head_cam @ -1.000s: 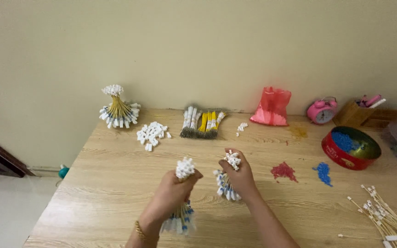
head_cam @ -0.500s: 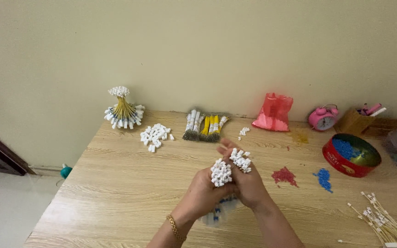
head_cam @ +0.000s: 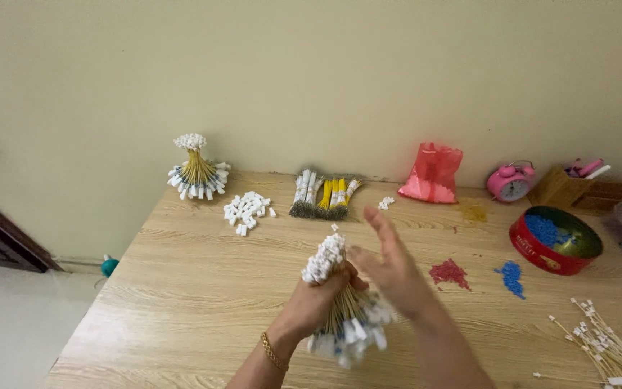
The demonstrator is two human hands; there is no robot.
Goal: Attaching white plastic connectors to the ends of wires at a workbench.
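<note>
My left hand (head_cam: 316, 302) grips a thick bundle of thin yellow wires (head_cam: 341, 311) around its middle, above the wooden table (head_cam: 181, 288). White connector tips crowd the bundle's top and white tags flare out at its bottom. My right hand (head_cam: 395, 270) is flat and blurred beside the bundle's right side, fingers spread, holding nothing.
A finished standing bundle (head_cam: 196, 168) is at the back left, next to loose white connectors (head_cam: 246, 209) and flat-lying wire bundles (head_cam: 324, 194). A red bag (head_cam: 434, 173), pink alarm clock (head_cam: 510, 183), red tin with blue bits (head_cam: 554, 239), red (head_cam: 449, 272) and blue (head_cam: 512, 276) piles, loose wires (head_cam: 602, 346) at right.
The two separate handfuls came together into one bundle. My left hand now holds it alone, and my right hand has let go and opened beside it.
</note>
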